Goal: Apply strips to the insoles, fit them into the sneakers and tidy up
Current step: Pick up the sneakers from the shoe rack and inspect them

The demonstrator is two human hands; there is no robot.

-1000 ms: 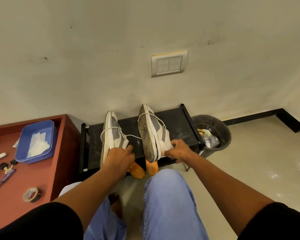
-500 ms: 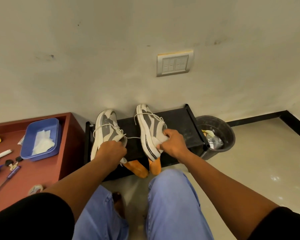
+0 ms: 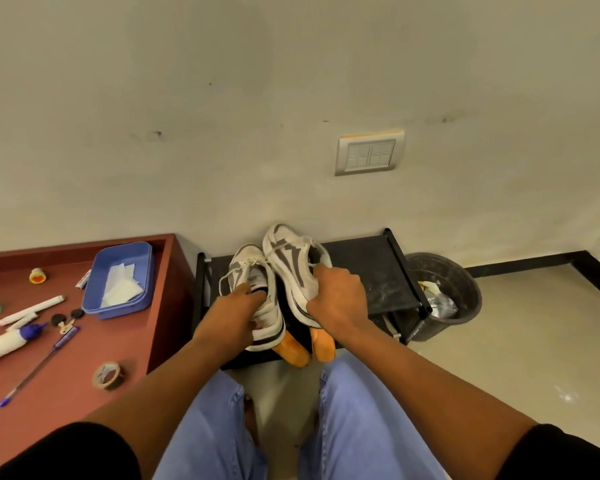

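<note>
Both hands are occupied, one sneaker each, over a black shoe rack [image 3: 371, 271] that stands against the far wall. The left hand [image 3: 238, 306] grips the left sneaker [image 3: 253, 271] at its collar, fingers curled into the opening. The right hand [image 3: 336, 292] clasps the right sneaker [image 3: 288, 258] from its right side, fingers wrapped over the upper near the heel. Both sneakers are white with grey panels, toes pointing to the far wall; they sit side by side and appear to touch along their inner flanks. The right sneaker lies farther than the left. Whether the soles rest on the rack surface cannot be told.

Two orange insoles [image 3: 321, 344] protrude toward the viewer at the near edge of the rack, below the heels and between the wrists. Whether they are seated inside the sneakers cannot be told.

Left of the rack stands a red-brown table [image 3: 84, 358]. On it: a blue tray [image 3: 142, 299] holding white paper pieces, a roll of tape [image 3: 107, 375] near the front edge, a blue pen [image 3: 39, 367], a glue bottle [image 3: 6, 342] and white marker-like sticks [image 3: 32, 308]. Right of the rack, a black waste bin [image 3: 461, 289] on the floor holds crumpled scraps. A switch plate [image 3: 369, 155] is mounted on the wall above the rack.
</note>
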